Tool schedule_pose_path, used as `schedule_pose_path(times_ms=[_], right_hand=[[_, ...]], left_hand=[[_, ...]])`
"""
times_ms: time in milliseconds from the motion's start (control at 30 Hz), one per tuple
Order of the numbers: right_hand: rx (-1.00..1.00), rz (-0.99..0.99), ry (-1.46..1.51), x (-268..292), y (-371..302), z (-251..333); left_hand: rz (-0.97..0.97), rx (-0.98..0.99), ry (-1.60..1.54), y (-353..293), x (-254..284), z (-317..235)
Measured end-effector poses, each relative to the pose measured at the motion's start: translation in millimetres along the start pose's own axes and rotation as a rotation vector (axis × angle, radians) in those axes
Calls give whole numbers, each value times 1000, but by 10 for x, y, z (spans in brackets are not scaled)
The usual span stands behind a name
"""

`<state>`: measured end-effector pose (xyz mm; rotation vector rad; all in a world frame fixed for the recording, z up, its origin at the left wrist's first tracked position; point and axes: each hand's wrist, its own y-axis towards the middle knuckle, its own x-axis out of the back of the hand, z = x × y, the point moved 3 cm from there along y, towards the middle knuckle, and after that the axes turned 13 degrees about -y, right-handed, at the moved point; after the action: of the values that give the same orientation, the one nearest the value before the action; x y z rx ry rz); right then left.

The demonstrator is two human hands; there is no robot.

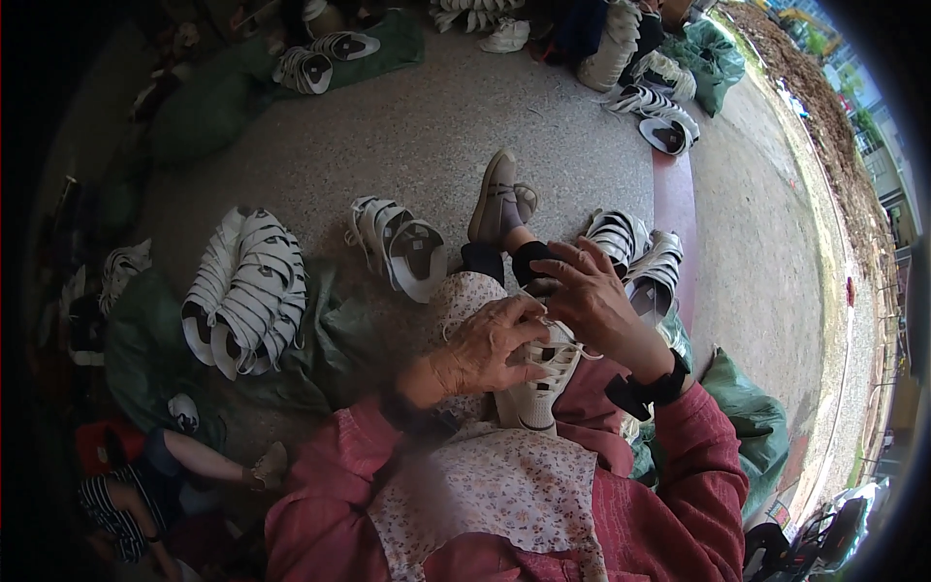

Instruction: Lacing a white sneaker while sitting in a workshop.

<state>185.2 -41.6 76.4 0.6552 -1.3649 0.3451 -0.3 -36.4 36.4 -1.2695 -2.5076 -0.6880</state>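
Cream-coloured shoe with a pale lattice of cords over its upper: one, lying on the lap, heel toward the body, under both hands.

Left hand: fingers bent over the shoe's left side, thumb set apart from them and touching the upper; whether a cord is pinched, cannot tell.

Right hand: fingers curled above the shoe's far end, thumb-side tips close together; what they clamp, if anything, cannot tell.

Condition: cords already cross the upper; a loose white strand shows at the shoe's right edge. Judged part-done, with the far end and loose strand seemingly left to finish.

Beneath the shoe: cream floral apron.

Left of the shoe, beyond the left hand: a pair of white pieces with dark insoles; further left, two nested stacks of white strappy shoes, near a green woven sack.

Right of the shoe: nested black-and-white shoes; finished or waiting, cannot tell.
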Motion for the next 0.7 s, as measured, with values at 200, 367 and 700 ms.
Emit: schedule_pose_path(times_ms=[200,367,700], right_hand=[[-318,-30,-39,275,-383,-543],[-704,87,1039,57,-507,-328],[-1115,-820,2055,-564,-1646,-1159]], left_hand=[[34,145,137,75,-170,-132],[125,210,-38,143,-60,95],[383,594,-580,328,231,150]])
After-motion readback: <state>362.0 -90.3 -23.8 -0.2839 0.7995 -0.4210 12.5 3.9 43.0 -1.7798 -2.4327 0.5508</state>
